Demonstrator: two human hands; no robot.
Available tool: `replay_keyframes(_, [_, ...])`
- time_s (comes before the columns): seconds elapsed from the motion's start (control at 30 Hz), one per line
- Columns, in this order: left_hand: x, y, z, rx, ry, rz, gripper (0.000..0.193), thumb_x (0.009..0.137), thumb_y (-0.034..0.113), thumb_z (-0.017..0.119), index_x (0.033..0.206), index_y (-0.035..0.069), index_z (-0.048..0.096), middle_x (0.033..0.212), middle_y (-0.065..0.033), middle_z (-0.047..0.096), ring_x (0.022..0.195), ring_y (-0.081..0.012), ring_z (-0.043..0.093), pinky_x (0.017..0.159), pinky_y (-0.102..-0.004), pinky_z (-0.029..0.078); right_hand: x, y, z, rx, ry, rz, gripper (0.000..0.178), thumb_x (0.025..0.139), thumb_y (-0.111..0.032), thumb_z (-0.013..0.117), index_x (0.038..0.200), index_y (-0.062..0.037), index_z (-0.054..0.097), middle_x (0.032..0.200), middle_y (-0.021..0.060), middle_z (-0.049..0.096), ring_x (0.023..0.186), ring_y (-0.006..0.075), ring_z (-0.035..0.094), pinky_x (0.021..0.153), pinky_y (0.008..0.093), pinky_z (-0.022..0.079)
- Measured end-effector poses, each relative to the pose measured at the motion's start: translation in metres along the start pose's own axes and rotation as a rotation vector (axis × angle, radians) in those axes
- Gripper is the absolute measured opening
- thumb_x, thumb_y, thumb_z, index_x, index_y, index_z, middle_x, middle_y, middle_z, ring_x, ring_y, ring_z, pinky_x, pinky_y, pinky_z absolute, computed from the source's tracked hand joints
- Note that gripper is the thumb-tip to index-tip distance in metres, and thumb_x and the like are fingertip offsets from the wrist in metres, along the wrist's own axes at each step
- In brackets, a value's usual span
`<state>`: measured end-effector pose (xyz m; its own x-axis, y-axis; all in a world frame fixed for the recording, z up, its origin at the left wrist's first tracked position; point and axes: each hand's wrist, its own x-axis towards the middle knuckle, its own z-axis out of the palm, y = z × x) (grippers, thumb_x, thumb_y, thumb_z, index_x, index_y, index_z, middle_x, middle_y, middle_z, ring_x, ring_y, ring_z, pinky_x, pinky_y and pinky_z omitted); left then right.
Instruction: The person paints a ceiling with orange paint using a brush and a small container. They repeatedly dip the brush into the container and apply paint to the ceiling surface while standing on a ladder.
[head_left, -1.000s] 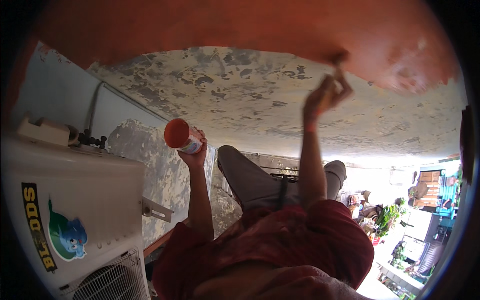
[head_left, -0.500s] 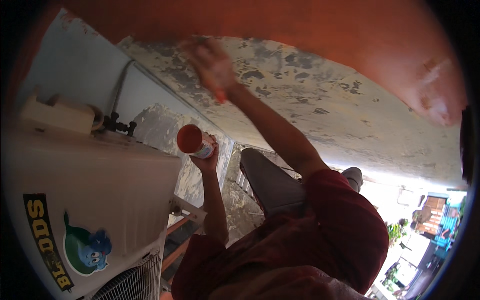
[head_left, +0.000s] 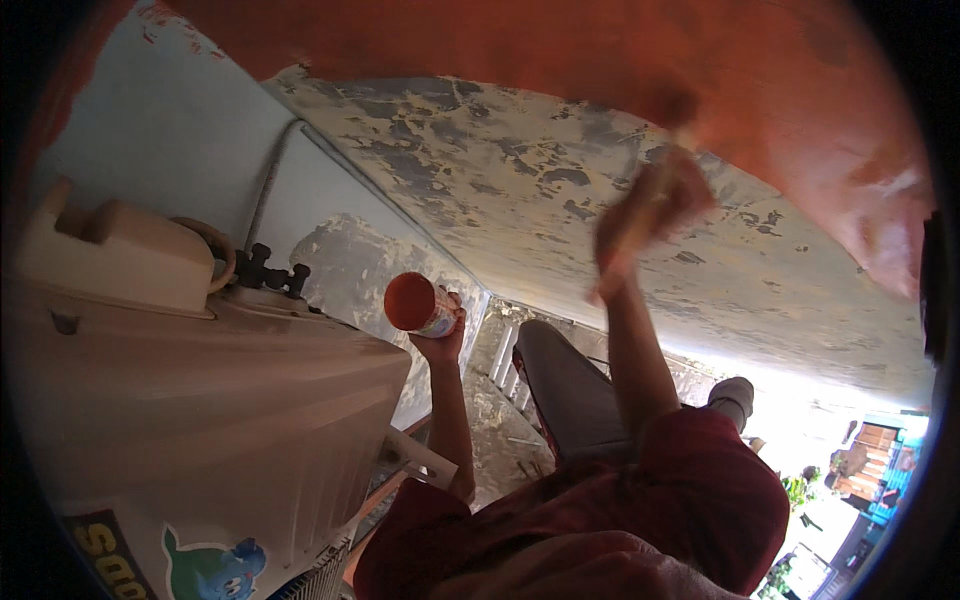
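My left hand point(head_left: 445, 343) is wrapped round a small paint tub point(head_left: 436, 312) with reddish-orange paint inside and a printed label on its side. The tub is tilted so that its mouth shows. My right hand point(head_left: 660, 205), smeared by motion, is closed round a paintbrush point(head_left: 622, 262). The brush's handle end sticks out below the fist, and its blurred dark head is at the lower edge of the orange-red paint point(head_left: 520, 45) on the wall. Below that edge the wall point(head_left: 570, 215) is bare, with patchy cream and grey flaking.
At the left stands a beige outdoor air-conditioner unit point(head_left: 200, 390) with a cartoon sticker, dark valves point(head_left: 275, 270) and a bracket point(head_left: 418, 458). A pipe point(head_left: 272, 180) runs up the pale blue side wall point(head_left: 165, 110). Plants and buildings show far below at the right.
My right hand has swept rightward along the edge of the paint with the brush. The view has shifted, so the tub and the air-conditioner unit appear lower and further right.
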<state>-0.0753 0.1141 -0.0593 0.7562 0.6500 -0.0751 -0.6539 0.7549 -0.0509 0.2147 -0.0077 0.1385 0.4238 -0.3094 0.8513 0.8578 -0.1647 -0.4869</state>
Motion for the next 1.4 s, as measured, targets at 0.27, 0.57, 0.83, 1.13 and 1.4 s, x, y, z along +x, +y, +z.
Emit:
replay_keyframes(0.27, [0.008, 0.021, -0.001, 0.024, -0.024, 0.046, 0.056, 0.083, 0.044, 0.062, 0.127, 0.009, 0.056, 0.125, -0.0175, 0.058, 0.116, -0.0368, 0.053, 0.085, -0.0473, 0.05, -0.074, -0.138, 0.179, 0.124, -0.563, -0.079, 0.044, 0.084, -0.019, 0.062, 0.127, -0.0163, 0.053, 0.123, 0.0188, 0.047, 0.112, 0.0379, 0.047, 0.082, 0.0493, 0.047])
replay_keyframes(0.57, [0.009, 0.039, 0.006, 0.024, -0.076, 0.03, 0.055, 0.084, 0.045, 0.063, 0.129, 0.014, 0.056, 0.131, -0.0189, 0.055, 0.12, -0.0376, 0.051, 0.085, -0.0477, 0.05, -0.089, -0.217, 0.277, 0.643, -0.736, -0.078, 0.042, 0.081, -0.013, 0.063, 0.122, -0.0143, 0.054, 0.11, 0.0159, 0.05, 0.103, 0.0361, 0.051, 0.082, 0.0477, 0.051])
replay_keyframes(0.83, [0.01, 0.039, 0.001, 0.047, -0.064, 0.062, 0.056, 0.085, 0.044, 0.063, 0.129, 0.01, 0.056, 0.129, -0.0185, 0.056, 0.115, -0.0371, 0.052, 0.085, -0.0485, 0.05, -0.063, -0.178, 0.232, 0.515, -0.591, 0.109, 0.051, 0.075, -0.007, 0.063, 0.125, -0.0073, 0.054, 0.105, 0.0197, 0.054, 0.099, 0.0387, 0.054, 0.082, 0.0442, 0.049])
replay_keyframes(1.13, [0.016, 0.028, 0.004, 0.039, 0.005, 0.073, 0.058, 0.085, 0.046, 0.061, 0.127, 0.006, 0.054, 0.124, -0.0179, 0.058, 0.112, -0.0373, 0.053, 0.084, -0.0475, 0.05, -0.067, -0.207, 0.29, 0.536, -0.783, -0.233, 0.053, 0.073, -0.01, 0.068, 0.124, -0.0184, 0.056, 0.114, 0.0168, 0.051, 0.102, 0.0375, 0.055, 0.08, 0.0472, 0.054])
replay_keyframes(1.4, [0.011, 0.042, -0.006, 0.104, -0.014, 0.126, 0.058, 0.084, 0.049, 0.062, 0.129, 0.012, 0.054, 0.122, -0.0175, 0.059, 0.111, -0.0369, 0.053, 0.081, -0.0462, 0.051, -0.076, -0.215, 0.265, 0.493, -0.863, -0.112, 0.038, 0.081, -0.018, 0.063, 0.118, -0.0234, 0.058, 0.126, 0.0174, 0.046, 0.115, 0.0403, 0.05, 0.085, 0.0485, 0.056])
